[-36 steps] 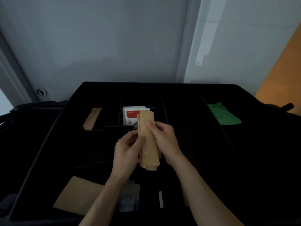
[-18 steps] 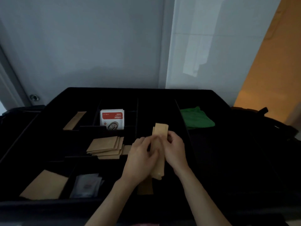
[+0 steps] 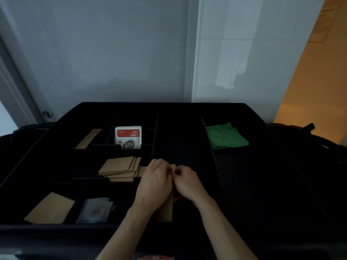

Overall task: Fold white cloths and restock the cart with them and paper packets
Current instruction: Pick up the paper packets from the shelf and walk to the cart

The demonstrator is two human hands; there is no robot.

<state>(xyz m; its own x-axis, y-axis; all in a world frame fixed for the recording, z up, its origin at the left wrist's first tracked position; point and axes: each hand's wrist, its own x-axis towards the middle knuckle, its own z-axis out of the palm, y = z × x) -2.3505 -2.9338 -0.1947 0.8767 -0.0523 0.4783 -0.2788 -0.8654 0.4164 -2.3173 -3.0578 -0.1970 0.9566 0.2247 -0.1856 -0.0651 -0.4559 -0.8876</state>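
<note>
Now, head view:
Left hand (image 3: 155,182): curled round the slim tan paper packets (image 3: 166,209), low centre of the black compartmented cart tray (image 3: 56,164).
Right hand (image 3: 187,183): pinching the same packets' top.
Fanned tan packet stack (image 3: 121,168): ten o'clock from the hands.
Folded green cloth (image 3: 226,136): two o'clock compartment.

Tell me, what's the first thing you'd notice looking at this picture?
Probably the two hands in the middle: the left hand and right hand pinch a slim stack of brown paper packets together over the black cart tray. Next, the bright green cloth in the far right compartment and the red-and-white packets standing at the back pop out against the dark tray.
</note>
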